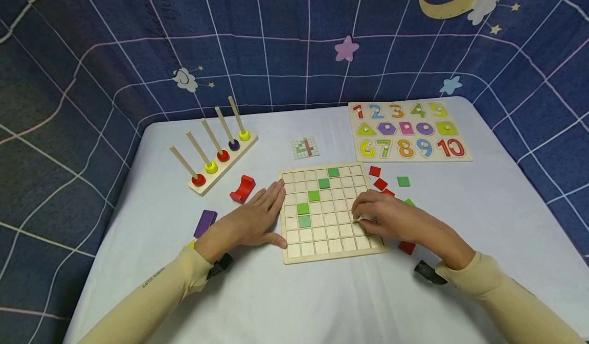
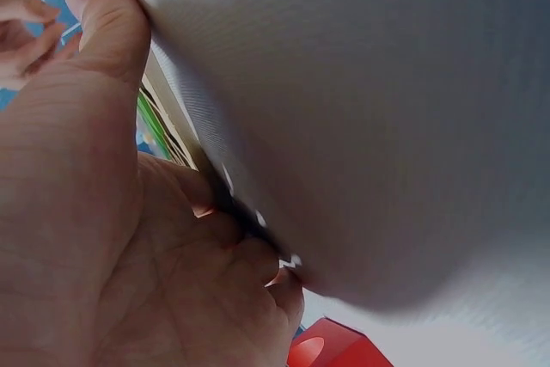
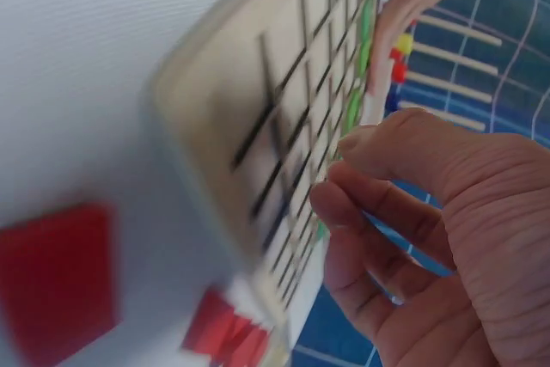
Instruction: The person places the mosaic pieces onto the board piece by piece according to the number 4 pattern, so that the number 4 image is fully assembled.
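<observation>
A square wooden grid board (image 1: 332, 232) lies on the white table, with several green tiles (image 1: 314, 196) in its cells, mostly in a diagonal. My left hand (image 1: 255, 219) rests flat along its left edge, fingers extended and thumb at the lower left corner; the left wrist view shows the palm side (image 2: 77, 204). Above the board's right side hovers my right hand (image 1: 388, 213), its fingers loosely bent. In the right wrist view, the thumb and fingertips of this hand (image 3: 430, 221) stand slightly apart, and no tile shows between them. Red tiles (image 1: 375, 171) lie beside the board.
Behind the board lies a small pattern card (image 1: 304, 147). A number puzzle board (image 1: 409, 131) sits back right, a peg stand with rings (image 1: 223, 164) back left. Near my left arm are a red arch block (image 1: 242, 189) and a purple block (image 1: 205, 224). A loose green tile (image 1: 403, 181) lies right.
</observation>
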`<state>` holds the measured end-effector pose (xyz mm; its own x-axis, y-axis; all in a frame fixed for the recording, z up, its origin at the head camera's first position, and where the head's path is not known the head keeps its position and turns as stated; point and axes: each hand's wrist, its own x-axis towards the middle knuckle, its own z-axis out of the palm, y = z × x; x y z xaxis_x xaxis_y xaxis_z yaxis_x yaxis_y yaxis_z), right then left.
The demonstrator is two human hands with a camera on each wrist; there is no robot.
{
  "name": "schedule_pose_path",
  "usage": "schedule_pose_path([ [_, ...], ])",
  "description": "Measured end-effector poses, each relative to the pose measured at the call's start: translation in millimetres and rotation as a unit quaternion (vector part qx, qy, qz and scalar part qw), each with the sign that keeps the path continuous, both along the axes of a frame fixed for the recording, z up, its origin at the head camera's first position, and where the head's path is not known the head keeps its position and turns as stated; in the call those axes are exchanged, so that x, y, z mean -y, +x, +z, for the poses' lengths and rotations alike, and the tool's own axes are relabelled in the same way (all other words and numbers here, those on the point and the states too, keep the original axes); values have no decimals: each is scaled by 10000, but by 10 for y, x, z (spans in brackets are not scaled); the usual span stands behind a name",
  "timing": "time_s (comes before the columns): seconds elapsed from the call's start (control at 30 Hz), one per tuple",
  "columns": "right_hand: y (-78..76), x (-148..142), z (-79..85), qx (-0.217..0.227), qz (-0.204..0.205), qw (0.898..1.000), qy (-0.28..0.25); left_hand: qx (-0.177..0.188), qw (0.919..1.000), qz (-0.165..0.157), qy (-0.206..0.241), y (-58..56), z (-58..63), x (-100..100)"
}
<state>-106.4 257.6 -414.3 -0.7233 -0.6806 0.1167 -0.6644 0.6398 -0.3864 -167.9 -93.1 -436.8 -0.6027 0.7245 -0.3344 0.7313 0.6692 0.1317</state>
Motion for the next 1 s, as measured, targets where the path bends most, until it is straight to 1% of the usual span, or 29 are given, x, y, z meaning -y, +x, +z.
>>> schedule_pose_path([
  [0.13,83,-169,-12,-262,-89,9996,-50,11,10000,-4,19,6,-7,-2],
  [0.23,144,-310,-5,-311,-368,9988,29,6,10000,-5,21,10,-9,-5],
  [0.33,185,-464,18,-121,-765,9966,262,-3,10000,-17,22,7,-11,-6],
  [0.43,189,-604,24,107,-1112,9919,599,13,10000,-21,-45,-5,-7,-5],
  [0.5,176,-681,16,258,-1299,9880,792,-7,10000,-28,-22,-20,-1,-6],
  [0.6,143,-754,-15,331,-1489,9840,926,-38,10000,-25,43,-36,15,-5],
  [0.73,123,-808,-48,256,-1579,9836,836,6,9999,-7,135,-38,30,2],
  [0.83,118,-833,-65,188,-1573,9847,725,67,9998,5,160,-28,22,8],
  [1.0,108,-859,-90,143,-1541,9855,699,8,9999,-29,120,-12,0,13],
])
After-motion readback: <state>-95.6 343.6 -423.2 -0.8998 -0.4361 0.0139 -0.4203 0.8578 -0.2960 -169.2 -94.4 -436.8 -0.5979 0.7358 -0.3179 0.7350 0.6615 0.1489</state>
